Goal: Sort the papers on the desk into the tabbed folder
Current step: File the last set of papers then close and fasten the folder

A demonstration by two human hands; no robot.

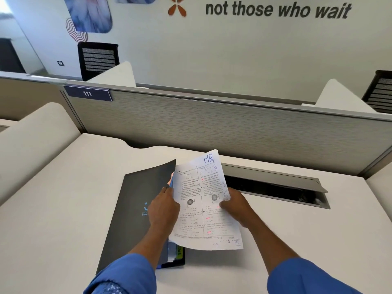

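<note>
Surface (297, 240): pale desk top filling the lower half of the frame, backed by a grey partition (212, 128).
Cable hatch (275, 185): long slot with its lid raised, right of centre, just behind the papers.
Tabbed folder (135, 198): dark, lying open on the surface at lower centre-left; its cover is swung out to the left, and its inner leaves lie under the hands.
Printed sheet (203, 200): task paper, held tilted above the folder's right half at frame centre, with "HR" handwritten in blue at its top. Further paper edges peek out behind its top, so it may be more than one sheet.
Left hand (164, 206): fingers curled round the sheet's left edge; whether they also lift a blue divider there is hard to tell.
Right hand (237, 205): thumb on the sheet's face, fingers hidden behind, pinching its right edge.
Green tab (179, 250): small label at the folder's near edge, lettering mostly covered.
Step in hand: probably reading the "HR" mark and finding its section.
Next move: likely calls for parting the leaves at the matching tab, then sliding the sheet in flat, edges squared, without creasing.
</note>
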